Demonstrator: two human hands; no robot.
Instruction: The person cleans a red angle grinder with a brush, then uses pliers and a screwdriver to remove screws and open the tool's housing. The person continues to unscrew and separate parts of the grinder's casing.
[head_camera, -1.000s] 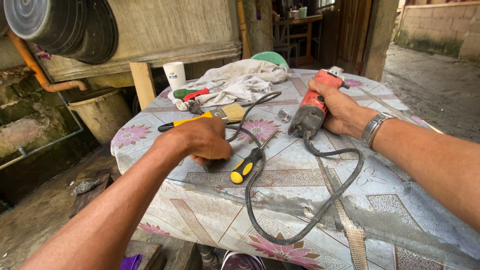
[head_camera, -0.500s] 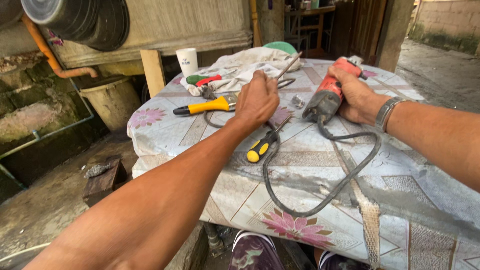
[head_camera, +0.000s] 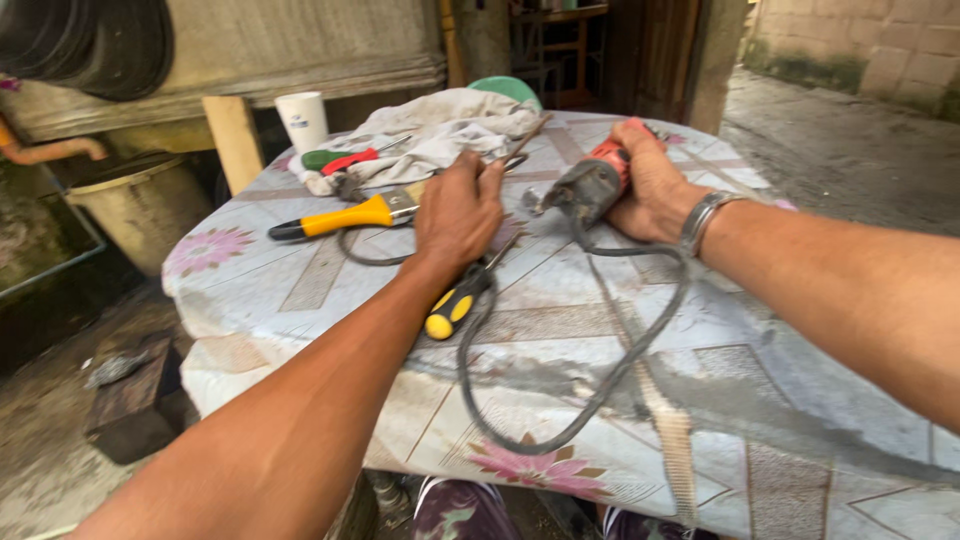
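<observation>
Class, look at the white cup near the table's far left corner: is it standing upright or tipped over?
Upright. The white cup stands on its base with its rim uppermost, beside the crumpled cloth on the table. Its contents cannot be seen.

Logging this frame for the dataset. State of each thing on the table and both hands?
Right hand: gripping the grinder.
Grinder: lying on the table, held.
Cord: loose, looped over the table edge.
Left hand: palm down on the table, fingers curled; what it holds is hidden.
Screwdriver: lying flat beside the left wrist.
Yellow tool: lying flat, untouched.
Cup: upright.
Cloth: crumpled.
</observation>
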